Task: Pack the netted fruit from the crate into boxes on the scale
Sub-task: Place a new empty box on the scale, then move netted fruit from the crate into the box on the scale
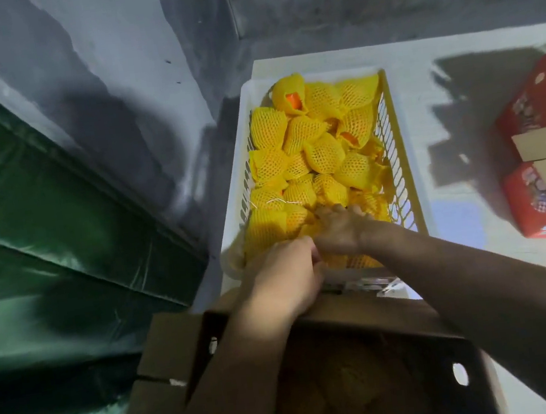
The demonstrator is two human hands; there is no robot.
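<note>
Netted fruit (324,157) heaped in crate (255,112), centre frame — soft foam sleeves, light, bruisable. Left hand (285,277) and right hand (341,229) curled into near pile; exact grip unclear. Best cupped whole, not by netting.

No legible text is being shown: the printed graphics on the red cartons (528,113) at the right are being blurred beyond reading.

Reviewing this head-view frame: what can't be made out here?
- Scale: unseen beneath the open cardboard box.
- Box contents: too dark.
- Left hand and right hand grips: fingers buried in netted fruit.
- Red cartons: cut by the right edge, print blurred.
</note>
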